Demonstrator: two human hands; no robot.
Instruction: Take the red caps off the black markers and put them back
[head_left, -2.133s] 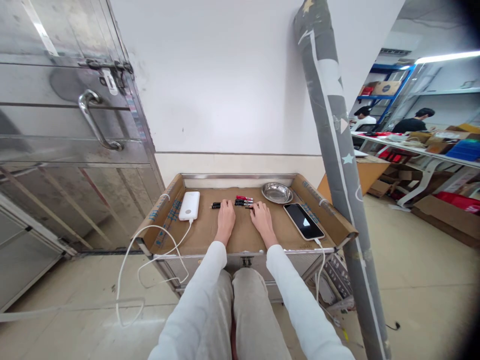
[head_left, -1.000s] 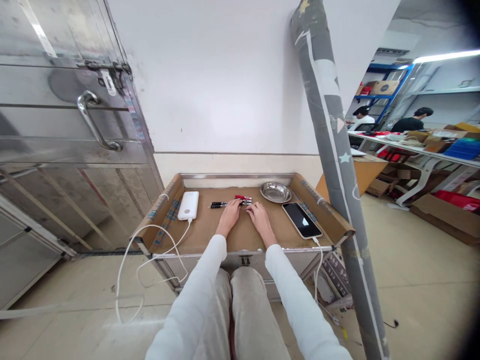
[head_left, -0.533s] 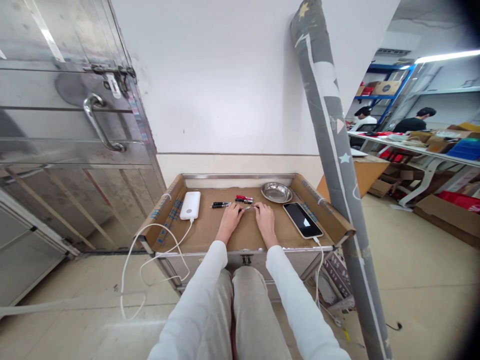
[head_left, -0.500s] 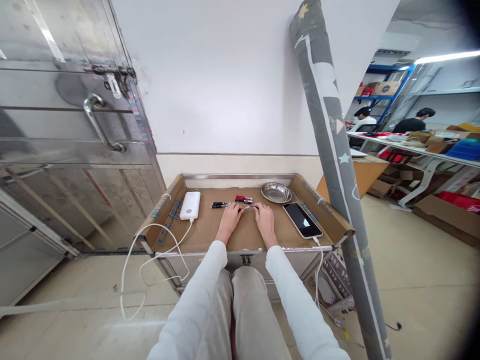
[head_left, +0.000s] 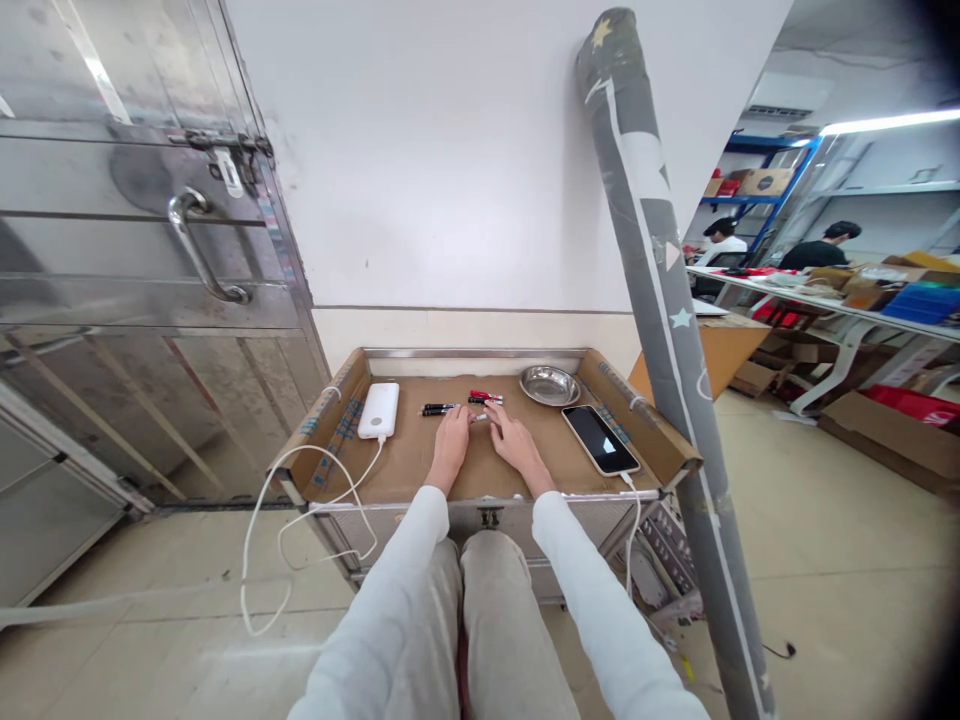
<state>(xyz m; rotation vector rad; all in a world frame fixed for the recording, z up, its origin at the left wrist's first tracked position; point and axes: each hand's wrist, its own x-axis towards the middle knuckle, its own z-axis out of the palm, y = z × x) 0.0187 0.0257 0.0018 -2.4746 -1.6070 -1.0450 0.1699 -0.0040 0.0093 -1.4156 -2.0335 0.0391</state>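
My left hand (head_left: 451,440) rests over the cardboard-lined tabletop (head_left: 480,475), its fingers closed on one end of a small whitish, pen-like piece (head_left: 481,417). My right hand (head_left: 514,442) is close on the other side, fingers bent toward that piece; whatever is between its fingertips is too small to make out. Black markers (head_left: 436,409) lie just beyond my left fingers. A red marker (head_left: 486,394) and another black marker (head_left: 480,400) lie behind the gap between both hands.
A white power bank (head_left: 379,410) with a cable is at the left, and a phone (head_left: 601,440) with a cable at the right. Behind the phone sits a metal dish (head_left: 550,385). A long grey roll (head_left: 660,250) leans by the table's right side. Two people work in the background.
My right hand has moved left, its fingertips now nearer my left hand. The dark tip seen in its fingers before is no longer visible. The view has shifted slightly.
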